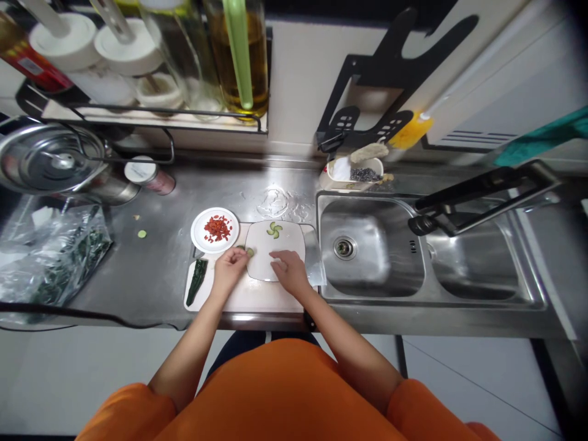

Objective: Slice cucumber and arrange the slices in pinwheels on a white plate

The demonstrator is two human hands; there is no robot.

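A white square plate with a thin dark rim (257, 273) rests on the pale cutting board (266, 299). Near its far edge, several thin green cucumber slices (274, 230) form a pinwheel. At the plate's left edge my left hand (229, 267) is closed in a pinch, with a cucumber slice (250, 252) at its fingertips. My right hand (291, 272) hovers over the plate's right side, index finger stretched and thumb apart, holding nothing visible. A dark green cucumber piece (196, 282) lies on the board's left end. The cleaver's broad blade (315, 257) lies right of the plate.
A round white plate of red bits (200, 231) sits behind the board's left side. To the right is a double steel sink (367, 278) with a black faucet (478, 190). A plastic bag of greens (68, 263), a lidded pot (114, 184) and a jar (150, 176) stand left.
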